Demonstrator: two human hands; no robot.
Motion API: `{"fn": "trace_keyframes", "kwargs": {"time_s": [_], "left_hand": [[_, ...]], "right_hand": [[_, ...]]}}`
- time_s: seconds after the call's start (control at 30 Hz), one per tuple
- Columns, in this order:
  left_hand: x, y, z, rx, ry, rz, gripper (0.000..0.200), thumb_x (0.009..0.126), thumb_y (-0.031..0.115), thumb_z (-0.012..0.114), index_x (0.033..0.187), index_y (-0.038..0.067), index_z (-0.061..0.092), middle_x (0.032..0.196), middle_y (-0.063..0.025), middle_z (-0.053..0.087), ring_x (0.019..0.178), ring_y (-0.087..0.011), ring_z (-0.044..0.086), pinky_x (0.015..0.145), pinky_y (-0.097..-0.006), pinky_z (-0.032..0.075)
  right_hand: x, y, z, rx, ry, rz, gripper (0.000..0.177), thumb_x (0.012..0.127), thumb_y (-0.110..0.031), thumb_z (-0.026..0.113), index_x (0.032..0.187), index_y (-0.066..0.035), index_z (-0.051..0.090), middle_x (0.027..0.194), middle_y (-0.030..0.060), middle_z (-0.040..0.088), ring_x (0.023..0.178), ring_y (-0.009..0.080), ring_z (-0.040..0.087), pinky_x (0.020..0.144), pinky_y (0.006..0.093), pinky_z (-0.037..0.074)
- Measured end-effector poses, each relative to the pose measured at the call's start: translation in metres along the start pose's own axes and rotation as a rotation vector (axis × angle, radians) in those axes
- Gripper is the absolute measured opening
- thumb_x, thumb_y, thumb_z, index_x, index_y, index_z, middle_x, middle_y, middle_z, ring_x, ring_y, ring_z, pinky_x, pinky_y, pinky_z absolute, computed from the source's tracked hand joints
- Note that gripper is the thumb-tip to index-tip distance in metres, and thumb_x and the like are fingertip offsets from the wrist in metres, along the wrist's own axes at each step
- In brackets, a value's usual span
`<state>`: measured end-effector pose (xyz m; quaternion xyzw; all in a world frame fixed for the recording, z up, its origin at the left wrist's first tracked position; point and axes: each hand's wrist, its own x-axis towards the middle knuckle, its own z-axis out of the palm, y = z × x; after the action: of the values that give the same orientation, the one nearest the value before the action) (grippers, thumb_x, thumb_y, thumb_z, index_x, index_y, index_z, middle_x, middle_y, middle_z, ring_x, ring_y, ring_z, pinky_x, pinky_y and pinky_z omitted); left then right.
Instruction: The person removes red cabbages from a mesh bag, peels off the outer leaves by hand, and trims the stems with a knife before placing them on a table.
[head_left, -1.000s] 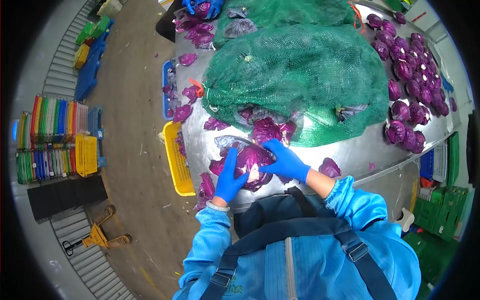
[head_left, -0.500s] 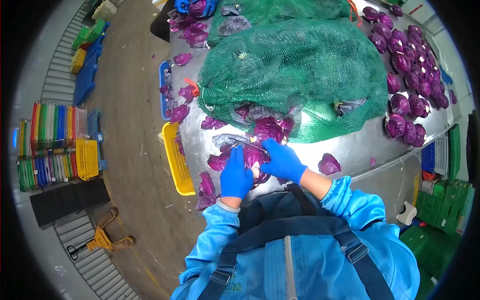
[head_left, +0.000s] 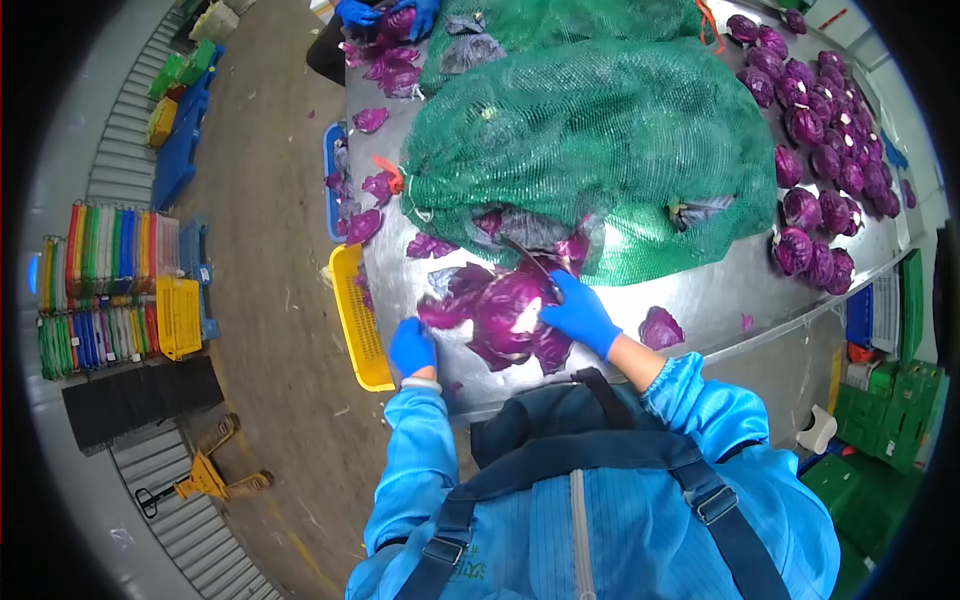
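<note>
Because the knife angles up and away from the right hand, its tip close to the green mesh sack, a careless swing could snag the netting or nick the leaves beside it. The red cabbage is round and sits on loose leaves that could slide on the smooth metal table, so a push from one side alone might roll it. Were the left hand to come back in while the blade is low, the glove could be cut.

The right fingers are curled narrowly round the knife's handle, at the cabbage's right side near its pale cut stem; whether they press on it is unclear. The left fingers look drawn together near the table's edge, just beside a torn outer leaf; whether they pinch it cannot be told. The cabbage lies between the two hands, in front of the sack.
</note>
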<state>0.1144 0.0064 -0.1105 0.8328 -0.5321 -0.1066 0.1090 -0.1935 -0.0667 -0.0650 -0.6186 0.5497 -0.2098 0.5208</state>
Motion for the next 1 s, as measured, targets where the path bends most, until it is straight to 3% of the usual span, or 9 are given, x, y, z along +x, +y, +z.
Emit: {"fn": "trace_keyframes", "kwargs": {"time_s": [0.1,0.17,0.23,0.3,0.33,0.4,0.7,0.87,1.0], "left_hand": [[0.007,0.033,-0.053,0.179,0.347,0.352,0.031,0.075,0.007,0.064,0.106,0.006,0.065,0.11,-0.015,0.063,0.102,-0.0379,0.058,0.087,-0.0445,0.045],[0.0,0.06,-0.073,-0.282,0.187,0.438,0.044,0.077,0.015,0.069,0.119,0.005,0.061,0.127,-0.0166,0.056,0.116,-0.0413,0.051,0.097,-0.0465,0.041],[-0.017,0.098,-0.07,-0.465,-0.127,0.387,0.071,0.073,0.029,0.079,0.133,0.004,0.05,0.134,-0.0191,0.05,0.123,-0.0396,0.048,0.103,-0.0452,0.039],[-0.029,0.123,-0.04,-0.616,-0.213,0.222,0.102,0.065,0.041,0.086,0.145,0.005,0.034,0.139,-0.0222,0.043,0.128,-0.0378,0.044,0.106,-0.0449,0.037],[-0.024,0.124,-0.037,-0.606,-0.215,0.205,0.105,0.064,0.042,0.086,0.146,0.006,0.031,0.14,-0.0231,0.042,0.128,-0.0381,0.044,0.106,-0.045,0.038],[-0.022,0.133,-0.036,-0.592,-0.243,0.151,0.111,0.062,0.042,0.087,0.148,0.006,0.026,0.141,-0.0248,0.039,0.128,-0.0387,0.044,0.104,-0.0451,0.04],[-0.014,0.139,-0.031,-0.53,-0.218,0.099,0.103,0.064,0.035,0.087,0.146,0.007,0.031,0.135,-0.0232,0.044,0.123,-0.0383,0.046,0.103,-0.045,0.04],[-0.009,0.153,-0.034,-0.519,-0.248,0.034,0.103,0.064,0.035,0.086,0.145,0.004,0.03,0.132,-0.0248,0.044,0.122,-0.0389,0.046,0.102,-0.0458,0.039],[-0.047,0.13,-0.012,-0.604,-0.051,0.195,0.108,0.062,0.035,0.087,0.145,0.002,0.028,0.134,-0.0261,0.04,0.124,-0.0427,0.041,0.104,-0.0481,0.036]], "right_hand": [[0.004,0.0,-0.015,0.027,-0.082,0.008,0.057,0.072,-0.03,0.07,0.119,-0.003,0.054,0.111,0.023,0.061,0.101,0.0392,0.061,0.086,0.0427,0.048],[-0.004,-0.001,-0.01,-0.013,-0.018,-0.093,0.055,0.073,-0.03,0.069,0.12,-0.004,0.055,0.111,0.0223,0.061,0.101,0.0379,0.061,0.086,0.0426,0.048],[-0.006,-0.013,-0.008,-0.057,0.014,-0.109,0.05,0.079,-0.03,0.069,0.122,-0.008,0.055,0.11,0.0176,0.062,0.1,0.0347,0.062,0.082,0.0405,0.051],[-0.009,-0.033,-0.011,-0.133,0.036,-0.121,0.047,0.083,-0.03,0.067,0.124,-0.009,0.055,0.11,0.0157,0.062,0.099,0.0337,0.062,0.079,0.0395,0.052],[-0.008,-0.022,-0.006,-0.208,0.169,-0.415,0.04,0.09,-0.027,0.061,0.126,-0.01,0.055,0.111,0.0129,0.061,0.097,0.0331,0.063,0.075,0.0391,0.053],[-0.011,-0.021,-0.004,-0.258,0.181,-0.403,0.038,0.093,-0.025,0.057,0.128,-0.011,0.054,0.115,0.0127,0.059,0.095,0.0333,0.063,0.073,0.0404,0.053],[0.009,-0.044,-0.001,-0.41,0.056,-0.244,0.043,0.095,-0.021,0.051,0.136,-0.011,0.046,0.118,0.0117,0.051,0.094,0.0335,0.061,0.068,0.0438,0.052],[0.035,-0.022,0.007,-0.536,0.144,-0.132,0.034,0.096,-0.028,0.049,0.124,-0.009,0.054,0.116,0.0178,0.056,0.091,0.038,0.063,0.073,0.0488,0.051],[0.07,0.005,-0.013,-0.322,0.19,-0.163,0.037,0.092,-0.034,0.054,0.117,-0.007,0.058,0.108,0.0199,0.063,0.094,0.04,0.063,0.079,0.0488,0.051]]}}
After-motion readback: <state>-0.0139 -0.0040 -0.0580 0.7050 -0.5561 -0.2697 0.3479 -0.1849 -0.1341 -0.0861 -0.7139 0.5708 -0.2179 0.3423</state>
